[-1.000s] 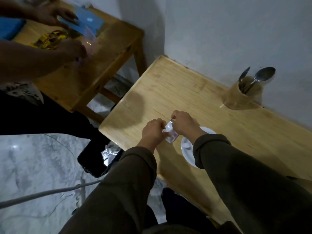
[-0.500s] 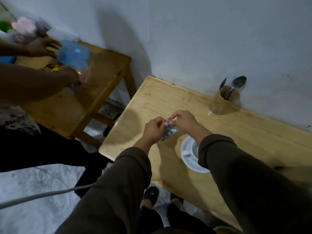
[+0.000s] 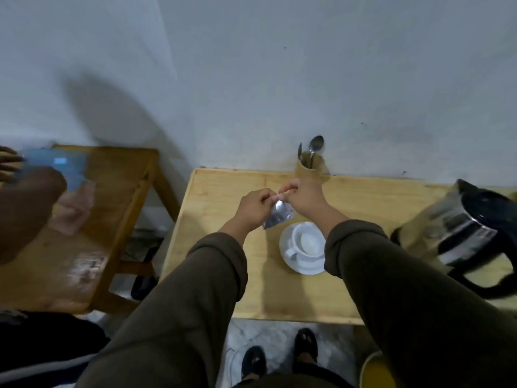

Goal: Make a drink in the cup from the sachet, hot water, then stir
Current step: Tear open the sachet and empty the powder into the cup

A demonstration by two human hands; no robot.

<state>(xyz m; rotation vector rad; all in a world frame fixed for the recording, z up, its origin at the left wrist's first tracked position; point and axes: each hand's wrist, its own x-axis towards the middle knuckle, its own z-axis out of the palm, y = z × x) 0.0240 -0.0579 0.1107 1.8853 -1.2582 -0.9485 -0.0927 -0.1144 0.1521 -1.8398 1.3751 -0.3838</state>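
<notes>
A small silver sachet (image 3: 277,214) hangs between my two hands above the wooden table (image 3: 223,186). My left hand (image 3: 256,206) pinches its top left corner and my right hand (image 3: 300,198) pinches the top right edge. Just below and right of the sachet stands a white cup (image 3: 307,242) on a white saucer (image 3: 288,257), handle toward the front left; something white shows inside it. A steel and black kettle (image 3: 464,233) stands at the table's right. Two spoons (image 3: 314,148) stick up from a brown holder (image 3: 309,168) at the wall.
A second wooden table (image 3: 112,191) stands at the left, where another person's arm (image 3: 25,203) and hand work with a blue box (image 3: 64,166). My feet (image 3: 279,357) show on the marble floor below the table's front edge. A yellow container (image 3: 375,371) sits at the bottom right.
The view has swung to the right and squared up on the table, bringing the kettle into sight. My hands have lifted the sachet a little, still pinching its top.
</notes>
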